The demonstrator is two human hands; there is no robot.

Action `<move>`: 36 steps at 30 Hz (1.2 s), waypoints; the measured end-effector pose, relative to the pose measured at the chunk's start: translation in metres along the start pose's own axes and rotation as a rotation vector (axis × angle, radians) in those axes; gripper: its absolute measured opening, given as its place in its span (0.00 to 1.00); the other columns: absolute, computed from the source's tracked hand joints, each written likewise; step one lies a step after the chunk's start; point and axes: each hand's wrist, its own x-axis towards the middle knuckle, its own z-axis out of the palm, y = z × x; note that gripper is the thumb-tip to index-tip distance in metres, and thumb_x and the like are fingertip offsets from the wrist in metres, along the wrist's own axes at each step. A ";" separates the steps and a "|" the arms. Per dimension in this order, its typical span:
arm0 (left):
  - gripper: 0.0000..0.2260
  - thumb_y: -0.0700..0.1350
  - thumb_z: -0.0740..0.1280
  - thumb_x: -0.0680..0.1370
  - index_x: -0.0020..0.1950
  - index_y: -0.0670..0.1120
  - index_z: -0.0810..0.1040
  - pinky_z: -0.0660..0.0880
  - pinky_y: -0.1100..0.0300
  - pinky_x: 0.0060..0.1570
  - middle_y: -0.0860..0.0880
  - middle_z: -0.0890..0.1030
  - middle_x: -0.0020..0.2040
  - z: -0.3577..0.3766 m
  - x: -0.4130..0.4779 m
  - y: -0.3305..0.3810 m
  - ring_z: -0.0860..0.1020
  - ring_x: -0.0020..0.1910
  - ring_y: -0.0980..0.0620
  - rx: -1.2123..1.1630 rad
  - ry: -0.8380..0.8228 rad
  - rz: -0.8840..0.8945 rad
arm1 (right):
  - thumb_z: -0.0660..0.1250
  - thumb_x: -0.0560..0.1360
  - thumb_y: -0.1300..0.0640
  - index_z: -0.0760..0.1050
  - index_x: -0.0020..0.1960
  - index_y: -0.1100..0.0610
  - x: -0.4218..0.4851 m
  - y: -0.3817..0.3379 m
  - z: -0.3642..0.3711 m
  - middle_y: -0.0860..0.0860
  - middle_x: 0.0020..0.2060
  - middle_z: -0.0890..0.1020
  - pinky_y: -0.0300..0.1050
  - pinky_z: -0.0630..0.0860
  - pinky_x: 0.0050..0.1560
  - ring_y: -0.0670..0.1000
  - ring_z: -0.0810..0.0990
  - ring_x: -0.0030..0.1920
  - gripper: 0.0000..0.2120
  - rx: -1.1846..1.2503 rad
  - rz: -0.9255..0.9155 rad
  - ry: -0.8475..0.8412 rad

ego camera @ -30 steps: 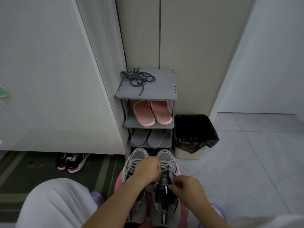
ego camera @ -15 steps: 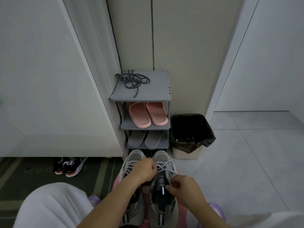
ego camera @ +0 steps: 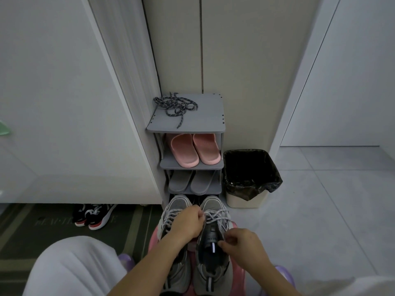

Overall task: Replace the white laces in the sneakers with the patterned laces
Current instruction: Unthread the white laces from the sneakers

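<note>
Hardly anything has shifted in the last second: both hands sit where they were on the same shoe, and only my head has swung, sliding the rack a little across the view. My left grip (ego camera: 188, 223) is curled, fingertips pressed together on the white lace (ego camera: 215, 216) where it crosses the upper eyelets of the grey sneaker on my right (ego camera: 213, 272). My right grip (ego camera: 243, 246) pinches thumb to forefinger at the edge of the dark tongue, on what I take for a strand of the same lace, though it is too small to be sure. Its mate, the sneaker on my left (ego camera: 177, 205), lies touching it, half under my left wrist and fully laced in white. Both rest on a pink stool (ego camera: 154, 238) between my knees. I judge this to be the very first step, loosening and unthreading the first shoe, with nothing yet swapped. Next I would need slack: one hand steadying the shoe while the other draws the lace out of its eyelets row by row. Only then does the reach forward come, since the patterned laces (ego camera: 175, 106) lie in a loose tangle well apart on the top shelf of the grey shoe rack (ego camera: 205, 120), above pink slippers (ego camera: 192, 150) and grey slippers (ego camera: 192, 180), with a lined waste bin (ego camera: 241, 201) just beside the rack.
</note>
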 end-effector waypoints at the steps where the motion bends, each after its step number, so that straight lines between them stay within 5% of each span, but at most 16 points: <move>1: 0.08 0.48 0.59 0.80 0.44 0.46 0.70 0.69 0.58 0.45 0.46 0.77 0.46 -0.001 0.000 0.001 0.74 0.44 0.50 0.002 0.001 -0.003 | 0.67 0.71 0.47 0.78 0.41 0.57 0.000 0.000 0.000 0.52 0.35 0.80 0.42 0.72 0.38 0.48 0.76 0.36 0.12 -0.013 -0.003 -0.006; 5: 0.08 0.44 0.54 0.81 0.45 0.42 0.67 0.67 0.58 0.35 0.49 0.72 0.37 -0.009 0.009 0.000 0.70 0.33 0.54 -0.059 -0.007 -0.059 | 0.65 0.71 0.51 0.63 0.30 0.54 -0.003 -0.001 0.000 0.52 0.27 0.68 0.39 0.59 0.29 0.49 0.65 0.29 0.16 -0.040 0.010 0.011; 9: 0.09 0.47 0.56 0.82 0.50 0.41 0.68 0.67 0.58 0.39 0.50 0.72 0.36 -0.013 0.012 0.003 0.71 0.35 0.53 -0.158 0.011 -0.086 | 0.65 0.71 0.51 0.63 0.30 0.53 -0.003 -0.001 0.000 0.51 0.28 0.68 0.39 0.59 0.30 0.49 0.65 0.30 0.15 -0.046 -0.001 0.010; 15: 0.07 0.47 0.60 0.80 0.45 0.45 0.69 0.71 0.55 0.48 0.44 0.77 0.50 -0.004 0.003 -0.002 0.76 0.49 0.45 0.041 -0.082 0.009 | 0.64 0.71 0.51 0.73 0.37 0.57 -0.003 0.000 0.000 0.51 0.31 0.72 0.40 0.60 0.31 0.48 0.67 0.32 0.10 -0.065 -0.021 0.015; 22: 0.08 0.44 0.56 0.80 0.44 0.44 0.71 0.70 0.56 0.42 0.48 0.75 0.40 -0.015 0.013 -0.001 0.73 0.41 0.48 -0.139 0.190 -0.093 | 0.65 0.70 0.52 0.60 0.29 0.53 -0.002 0.002 -0.003 0.51 0.26 0.66 0.39 0.58 0.29 0.48 0.64 0.28 0.17 -0.041 -0.004 0.014; 29: 0.08 0.53 0.64 0.77 0.46 0.49 0.75 0.74 0.56 0.52 0.50 0.81 0.47 -0.001 0.004 -0.008 0.79 0.49 0.49 -0.031 -0.015 -0.085 | 0.66 0.70 0.52 0.58 0.28 0.53 -0.003 -0.001 -0.003 0.53 0.26 0.64 0.40 0.57 0.29 0.50 0.63 0.28 0.19 -0.054 -0.020 0.017; 32: 0.08 0.52 0.62 0.78 0.42 0.50 0.72 0.71 0.56 0.49 0.49 0.81 0.47 0.002 0.001 -0.006 0.79 0.48 0.48 0.004 0.047 -0.075 | 0.66 0.70 0.52 0.58 0.28 0.52 -0.003 -0.001 -0.004 0.52 0.25 0.64 0.39 0.58 0.29 0.49 0.63 0.28 0.19 -0.052 -0.019 0.020; 36: 0.11 0.44 0.61 0.79 0.36 0.47 0.70 0.70 0.58 0.40 0.45 0.79 0.41 -0.013 0.011 -0.011 0.75 0.38 0.49 -0.267 0.196 -0.146 | 0.67 0.70 0.52 0.59 0.28 0.51 -0.003 0.001 -0.004 0.51 0.24 0.66 0.38 0.59 0.29 0.49 0.64 0.27 0.19 -0.019 -0.011 0.021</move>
